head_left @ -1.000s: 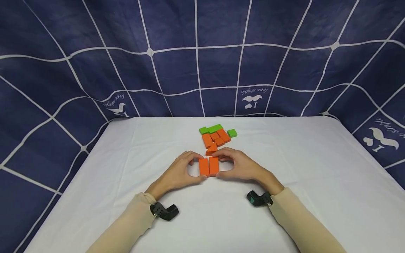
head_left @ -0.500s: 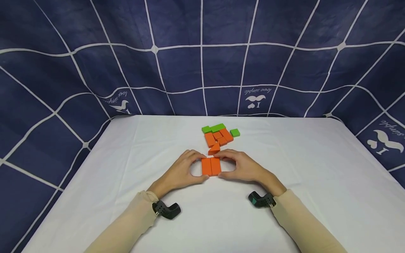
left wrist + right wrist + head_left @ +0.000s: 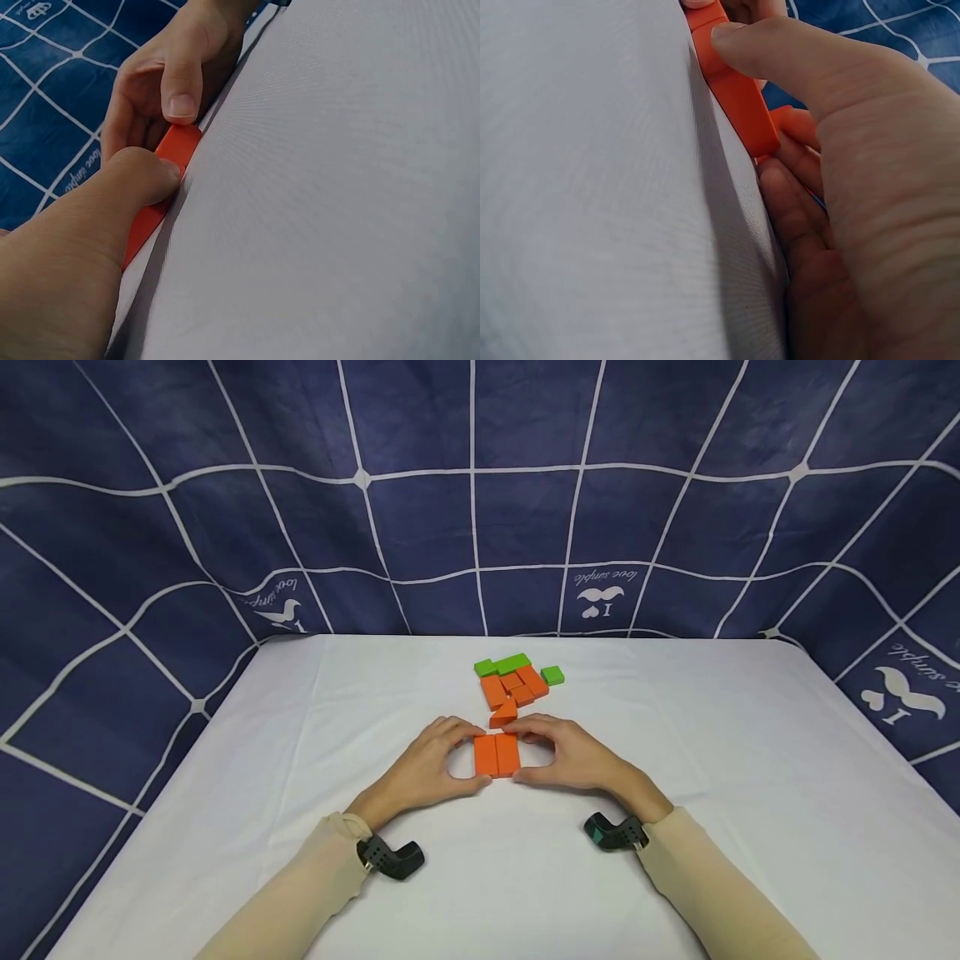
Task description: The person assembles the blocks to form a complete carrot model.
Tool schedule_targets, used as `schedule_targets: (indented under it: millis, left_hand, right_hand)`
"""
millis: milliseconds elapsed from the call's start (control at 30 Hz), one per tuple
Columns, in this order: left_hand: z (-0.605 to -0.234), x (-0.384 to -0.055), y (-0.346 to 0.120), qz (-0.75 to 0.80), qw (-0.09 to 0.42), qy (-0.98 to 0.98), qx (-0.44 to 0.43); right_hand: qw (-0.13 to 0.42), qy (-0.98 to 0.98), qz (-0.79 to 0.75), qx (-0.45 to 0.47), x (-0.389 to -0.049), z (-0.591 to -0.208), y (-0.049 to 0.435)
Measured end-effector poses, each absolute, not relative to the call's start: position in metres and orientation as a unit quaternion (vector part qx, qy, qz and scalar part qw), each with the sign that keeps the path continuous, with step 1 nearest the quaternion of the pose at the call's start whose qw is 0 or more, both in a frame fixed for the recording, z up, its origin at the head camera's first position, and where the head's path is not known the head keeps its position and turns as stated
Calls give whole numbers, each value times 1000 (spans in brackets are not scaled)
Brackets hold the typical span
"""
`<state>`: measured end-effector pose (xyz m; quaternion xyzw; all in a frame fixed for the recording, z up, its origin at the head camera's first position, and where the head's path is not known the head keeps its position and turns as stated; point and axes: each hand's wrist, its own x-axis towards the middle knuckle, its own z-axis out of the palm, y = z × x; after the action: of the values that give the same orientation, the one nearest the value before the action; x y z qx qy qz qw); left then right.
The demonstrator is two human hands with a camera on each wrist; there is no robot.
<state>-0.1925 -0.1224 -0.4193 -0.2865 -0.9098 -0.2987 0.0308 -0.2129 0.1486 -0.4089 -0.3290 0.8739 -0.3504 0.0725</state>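
Observation:
Two orange rectangular blocks lie side by side on the white cloth in the head view, their long sides touching. My left hand (image 3: 429, 764) pinches the left orange block (image 3: 485, 755) between thumb at the near end and fingers at the far end. On the other block (image 3: 507, 754), my right hand (image 3: 573, 753) has the same kind of grip. The right wrist view shows that hand's thumb pressed on the orange block (image 3: 739, 105); in the left wrist view both thumbs touch the orange edge (image 3: 150, 221). Just beyond the pair stands an orange triangular block (image 3: 503, 714).
Behind the triangle lies a cluster of several flat orange blocks (image 3: 493, 692). A long green block (image 3: 513, 663) and a small green one (image 3: 485, 667) border its far side; another green block (image 3: 552, 675) sits to the right. A dark blue checked curtain (image 3: 420, 527) hangs behind the white-covered table (image 3: 750, 760).
The narrow gap between the two orange blocks has closed, and they now sit flush. Both hands keep their grip. The whole head view has shifted slightly.

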Motion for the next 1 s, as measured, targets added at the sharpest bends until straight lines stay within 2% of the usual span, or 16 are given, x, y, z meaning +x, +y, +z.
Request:
schedule_targets:
  millis: [367, 733, 867, 1000]
  left_hand:
    - [-422, -196, -122, -294, 36, -908, -297]
    - [-420, -197, -123, -296, 32, -906, -302]
    - [-420, -197, -124, -296, 34, -906, -300]
    - [-421, -198, -125, -298, 32, -905, -300]
  right_hand:
    - [54, 835, -457, -301, -217, -413, 153]
    - [-32, 856, -477, -196, -240, -410, 162]
    - [-68, 861, -463, -200, -254, -411, 163]
    - [-77, 871, -436, -212, -264, -411, 162]
